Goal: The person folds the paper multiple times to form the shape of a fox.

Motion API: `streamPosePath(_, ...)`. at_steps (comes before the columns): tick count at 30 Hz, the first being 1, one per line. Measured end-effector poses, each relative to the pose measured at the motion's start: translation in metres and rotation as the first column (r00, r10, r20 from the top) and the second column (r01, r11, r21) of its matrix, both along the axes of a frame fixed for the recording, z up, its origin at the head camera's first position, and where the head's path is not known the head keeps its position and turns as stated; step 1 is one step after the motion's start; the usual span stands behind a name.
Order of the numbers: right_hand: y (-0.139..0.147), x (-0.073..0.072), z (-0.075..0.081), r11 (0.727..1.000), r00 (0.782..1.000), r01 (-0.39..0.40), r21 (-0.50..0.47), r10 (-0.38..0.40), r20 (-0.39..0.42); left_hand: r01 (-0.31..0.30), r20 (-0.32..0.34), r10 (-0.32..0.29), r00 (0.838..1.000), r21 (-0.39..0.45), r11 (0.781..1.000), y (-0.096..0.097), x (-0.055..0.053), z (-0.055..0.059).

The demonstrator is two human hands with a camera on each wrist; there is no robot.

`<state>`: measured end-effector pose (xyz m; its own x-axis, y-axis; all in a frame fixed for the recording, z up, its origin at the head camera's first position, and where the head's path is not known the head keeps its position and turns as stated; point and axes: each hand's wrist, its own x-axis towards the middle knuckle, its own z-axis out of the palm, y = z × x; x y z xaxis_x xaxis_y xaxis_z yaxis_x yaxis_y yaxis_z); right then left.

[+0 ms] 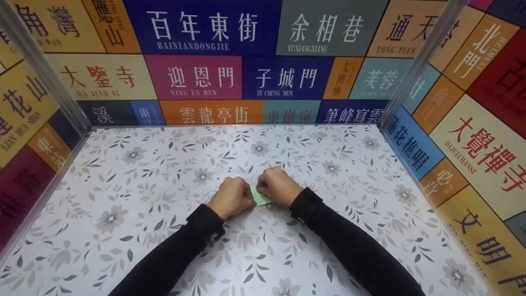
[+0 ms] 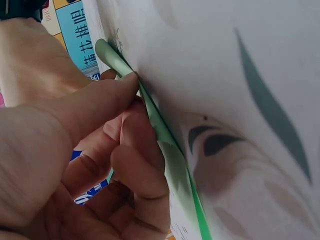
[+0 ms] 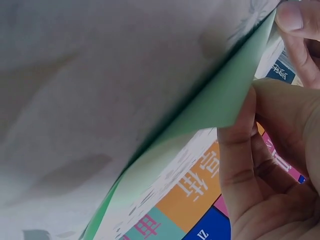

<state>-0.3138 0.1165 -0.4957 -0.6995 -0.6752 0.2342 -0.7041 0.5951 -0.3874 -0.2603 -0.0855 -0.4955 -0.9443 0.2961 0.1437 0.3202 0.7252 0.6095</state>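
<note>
A light green sheet of paper [image 1: 262,200] lies between the two hands on the patterned tabletop. My left hand [image 1: 234,195] pinches it between thumb and fingers, close over the surface; in the left wrist view the paper [image 2: 172,160] curls up at its far end. My right hand [image 1: 280,187] holds a raised corner of the sheet. The right wrist view shows that corner of the paper [image 3: 227,92] lifted and bent over, with thumb and index finger at its edge. Much of the sheet is hidden behind the hands in the head view.
The tabletop [image 1: 164,164] has a white covering printed with grey flowers and leaves. Panels of coloured blocks with Chinese lettering stand along the back [image 1: 197,78], left [image 1: 24,98] and right [image 1: 481,139] sides. Clear strips mark the corners.
</note>
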Motion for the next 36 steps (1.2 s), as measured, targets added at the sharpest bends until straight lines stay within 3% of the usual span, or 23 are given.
streamPosePath(15,-0.003,0.001,0.0,0.999,0.999,0.033,0.012,-0.033,0.031,-0.031,0.047,0.03,0.998,0.016,0.999,-0.01,-0.002,-0.006)
streamPosePath(25,-0.002,0.003,-0.003,0.999,0.999,0.039,0.016,-0.039,0.003,-0.005,0.084,0.005,0.996,0.0,1.0,-0.014,-0.005,-0.006)
streamPosePath(31,-0.002,0.003,-0.002,0.999,0.999,0.038,0.013,-0.038,0.0,0.005,0.146,-0.005,0.989,-0.004,1.0,-0.019,-0.007,-0.002)
streamPosePath(36,-0.001,0.003,-0.002,0.999,0.999,0.039,0.013,-0.039,0.005,0.05,0.192,-0.05,0.98,0.003,0.999,-0.026,-0.011,-0.002)
